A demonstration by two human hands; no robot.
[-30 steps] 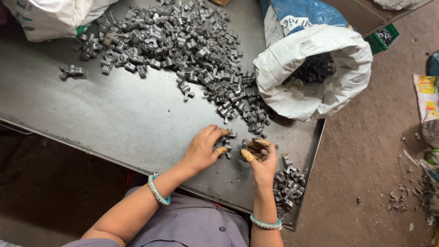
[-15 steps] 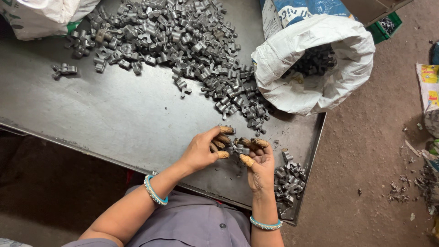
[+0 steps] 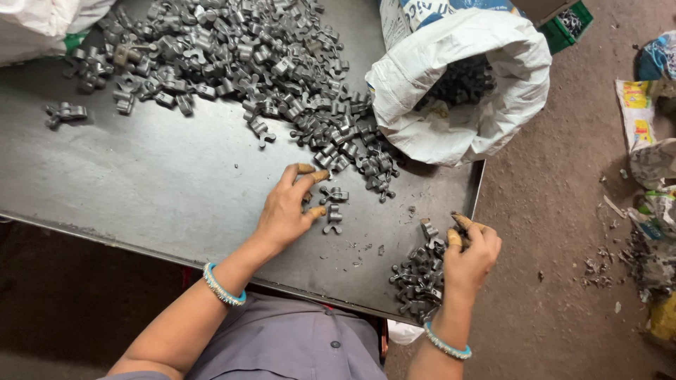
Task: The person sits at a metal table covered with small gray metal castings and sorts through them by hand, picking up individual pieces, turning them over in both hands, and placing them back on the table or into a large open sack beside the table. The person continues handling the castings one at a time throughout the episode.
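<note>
Apart now, our hands have split: left hand (image 3: 285, 209) fingers parts (image 3: 332, 211) mid-table, right hand (image 3: 470, 252) clutches one over the small corner pile (image 3: 417, 278); the big heap (image 3: 239, 63) remains.

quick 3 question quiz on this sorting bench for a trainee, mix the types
1. True or false: the left hand rests on the table beside loose metal parts.
2. Which hand is at the small pile by the table's near corner: A left, B right?
3. Fill in: the open white sack holds dark ____ parts.

Key: 1 true; 2 B, the right hand; 3 metal.
</note>
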